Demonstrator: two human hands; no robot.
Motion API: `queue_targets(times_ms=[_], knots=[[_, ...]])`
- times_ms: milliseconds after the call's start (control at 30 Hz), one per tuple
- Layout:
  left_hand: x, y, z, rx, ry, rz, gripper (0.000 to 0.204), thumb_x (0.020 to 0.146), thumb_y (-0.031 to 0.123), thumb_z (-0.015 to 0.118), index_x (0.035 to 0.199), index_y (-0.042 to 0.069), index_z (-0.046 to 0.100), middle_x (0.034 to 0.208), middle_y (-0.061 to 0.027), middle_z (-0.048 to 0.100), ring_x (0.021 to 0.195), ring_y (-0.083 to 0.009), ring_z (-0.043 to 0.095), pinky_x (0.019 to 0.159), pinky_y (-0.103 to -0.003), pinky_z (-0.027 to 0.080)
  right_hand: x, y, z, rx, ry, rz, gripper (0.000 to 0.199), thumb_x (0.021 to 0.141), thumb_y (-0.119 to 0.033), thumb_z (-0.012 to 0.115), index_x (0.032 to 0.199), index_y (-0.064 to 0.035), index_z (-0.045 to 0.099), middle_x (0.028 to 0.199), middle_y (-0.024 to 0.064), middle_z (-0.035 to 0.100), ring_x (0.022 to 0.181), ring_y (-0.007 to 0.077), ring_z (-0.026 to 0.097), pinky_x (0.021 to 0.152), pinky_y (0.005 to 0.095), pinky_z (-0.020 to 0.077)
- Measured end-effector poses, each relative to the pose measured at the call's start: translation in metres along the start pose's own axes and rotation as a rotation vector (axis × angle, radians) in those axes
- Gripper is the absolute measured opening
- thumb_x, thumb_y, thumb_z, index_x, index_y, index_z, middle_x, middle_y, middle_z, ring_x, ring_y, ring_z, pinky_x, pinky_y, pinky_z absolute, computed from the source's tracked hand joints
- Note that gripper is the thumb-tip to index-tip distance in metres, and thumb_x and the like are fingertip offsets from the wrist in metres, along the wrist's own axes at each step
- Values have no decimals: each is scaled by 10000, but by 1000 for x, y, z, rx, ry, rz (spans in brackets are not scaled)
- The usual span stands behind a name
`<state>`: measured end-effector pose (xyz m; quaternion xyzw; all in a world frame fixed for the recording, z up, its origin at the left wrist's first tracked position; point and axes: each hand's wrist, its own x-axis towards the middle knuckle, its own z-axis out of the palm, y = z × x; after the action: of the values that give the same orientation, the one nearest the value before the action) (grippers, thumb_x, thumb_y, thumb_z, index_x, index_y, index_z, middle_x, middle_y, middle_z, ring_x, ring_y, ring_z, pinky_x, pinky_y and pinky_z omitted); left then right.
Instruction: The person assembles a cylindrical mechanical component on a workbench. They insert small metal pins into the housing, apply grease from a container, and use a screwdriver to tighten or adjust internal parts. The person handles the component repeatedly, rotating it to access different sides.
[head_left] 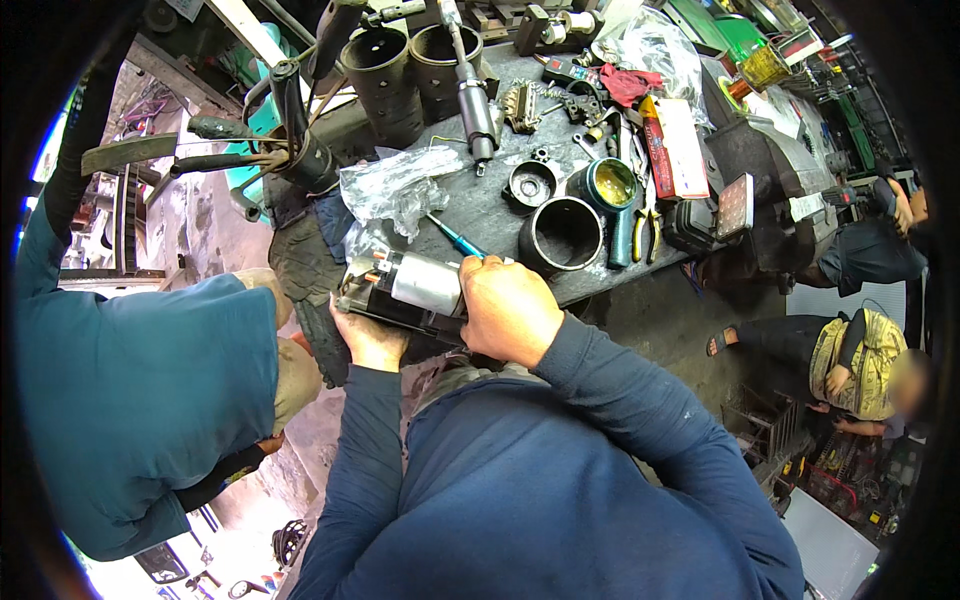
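Observation:
A starter motor with a silver solenoid cylinder (427, 284) and copper-coloured terminals is between my hands, just off the bench's near edge. My left hand (368, 335) cups its black lower body from the left and below. Fingers of my right hand (510, 308) are wrapped over its right end, hiding that part. A screwdriver (459, 238) with a blue handle points up and left beside my right knuckles; whether my hand touches it, I cannot tell. Just right of that hand stands a dark, open metal cylinder (561, 236).
On the bench (500, 222) lie a crumpled plastic bag (395, 188), a round metal housing (530, 186), a grease tin (608, 185), pliers (648, 228) and a red-white box (676, 150). Hammers stand in a holder (305, 165) at left. A person in teal (170, 370) is close on my left; others are at right.

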<state>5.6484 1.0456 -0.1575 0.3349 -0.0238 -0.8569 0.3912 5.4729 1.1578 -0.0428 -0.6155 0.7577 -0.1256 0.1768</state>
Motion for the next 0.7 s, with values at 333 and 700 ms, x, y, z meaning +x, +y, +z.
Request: queue_targets(times_ms=[333, 700], knots=[[-23, 17, -1, 261, 253, -48, 781, 984, 536, 516, 1538, 19, 329, 1535, -183, 374, 1431, -337, 367, 1227, -486, 225, 14, -13, 26, 27, 11, 90, 279, 701, -97, 728, 926, 36, 633, 857, 221, 699, 787, 354, 738, 690, 426, 601], [-39, 24, 93, 2637, -780, 800, 592, 715, 82, 701, 1293, 155, 597, 1211, -115, 581, 1257, -349, 534, 1151, -717, 236, -8, 21, 19, 384, -97, 0, 418, 742, -191, 757, 1058, 53, 633, 921, 273, 698, 854, 422, 713, 793, 467, 582]])
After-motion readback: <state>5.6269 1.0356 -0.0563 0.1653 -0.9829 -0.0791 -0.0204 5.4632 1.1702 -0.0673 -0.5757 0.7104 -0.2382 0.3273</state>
